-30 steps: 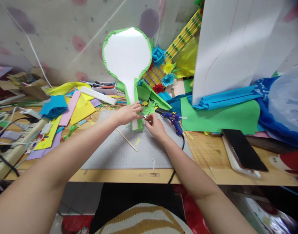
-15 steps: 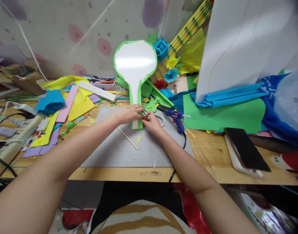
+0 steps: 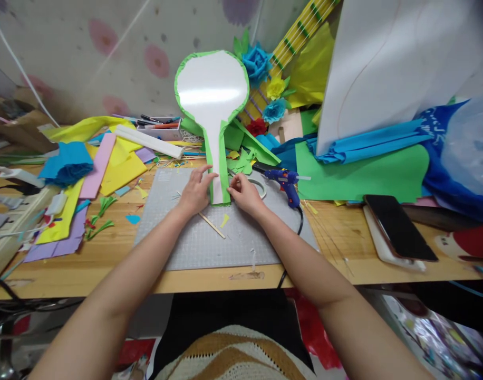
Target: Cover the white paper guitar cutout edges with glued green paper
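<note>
A white paddle-shaped board (image 3: 212, 89) with a round head and long handle stands in front of me, green crepe paper folded over its border. My left hand (image 3: 196, 191) holds the left edge of the handle, thumb across its front. On the right edge, my right hand (image 3: 243, 192) is closed with fingertips pinched at the green paper strip (image 3: 222, 158). Just behind the right hand lies a roll of tape (image 3: 260, 187), partly hidden. A thin wooden stick (image 3: 213, 227) rests below the left hand, near a yellow paper scrap (image 3: 224, 220).
A grey cutting mat (image 3: 210, 253) covers the table's middle. To the right are a blue glue gun (image 3: 285, 182), green paper (image 3: 360, 174) and a phone (image 3: 399, 227). Coloured paper (image 3: 123, 171) and a power strip (image 3: 12, 237) lie left. A decorated yellow guitar neck (image 3: 297, 39) leans behind.
My left hand has moved from across the handle's front to its left edge, thumb and fingers apart. The right hand stays by the right edge. The view has shifted slightly.
</note>
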Demonstrator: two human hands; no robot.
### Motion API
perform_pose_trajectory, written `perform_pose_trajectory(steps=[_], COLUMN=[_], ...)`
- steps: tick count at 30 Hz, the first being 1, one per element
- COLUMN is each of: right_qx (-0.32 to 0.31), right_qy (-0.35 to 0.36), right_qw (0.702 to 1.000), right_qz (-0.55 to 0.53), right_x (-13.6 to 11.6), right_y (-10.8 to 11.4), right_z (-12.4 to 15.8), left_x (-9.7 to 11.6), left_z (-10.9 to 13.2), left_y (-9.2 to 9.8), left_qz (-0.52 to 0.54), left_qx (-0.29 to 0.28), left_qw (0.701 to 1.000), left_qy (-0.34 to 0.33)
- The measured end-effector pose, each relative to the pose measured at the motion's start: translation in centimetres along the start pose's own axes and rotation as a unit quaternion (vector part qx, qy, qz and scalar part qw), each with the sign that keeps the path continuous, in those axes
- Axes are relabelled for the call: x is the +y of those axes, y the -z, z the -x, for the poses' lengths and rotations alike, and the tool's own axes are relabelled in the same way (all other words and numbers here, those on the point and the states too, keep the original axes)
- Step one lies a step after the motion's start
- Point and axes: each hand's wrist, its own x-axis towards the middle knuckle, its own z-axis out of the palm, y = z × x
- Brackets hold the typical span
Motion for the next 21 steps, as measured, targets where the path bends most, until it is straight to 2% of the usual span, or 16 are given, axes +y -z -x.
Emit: perform_pose_trajectory(steps=[3, 6, 9, 12, 15, 18, 21], right_qx=[0.001, 0.001, 0.005, 0.004, -0.032, -0.076, -0.090], right_qy=[0.010, 0.025, 0.040, 0.048, 0.061, 0.111, 0.182], right_qw=[1.000, 0.999, 0.996, 0.996, 0.997, 0.989, 0.970], right_qz=[0.008, 0.042, 0.075, 0.073, 0.046, 0.058, 0.134], right_x=[-0.2, -0.6, -1.0, -1.2, -0.9, -0.5, -0.3], right_y=[0.0, 0.0, 0.1, 0.2, 0.5, 0.9, 1.2], right_z=[0.2, 0.4, 0.6, 0.7, 0.8, 1.1, 1.5], left_x=[0.1, 0.2, 0.3, 0.0, -0.4, -0.6, -0.5], left_z=[1.4, 1.6, 1.5, 1.6, 1.9, 2.2, 2.3], left_y=[0.4, 0.7, 0.7, 0.9, 1.2, 1.3, 1.0], left_qz=[0.030, 0.073, 0.117, 0.135, 0.132, 0.134, 0.157], left_qx=[0.045, 0.046, 0.023, -0.011, -0.049, -0.071, -0.083], left_qw=[0.996, 0.992, 0.987, 0.987, 0.988, 0.986, 0.981], left_qy=[0.065, 0.097, 0.109, 0.087, 0.061, 0.065, 0.073])
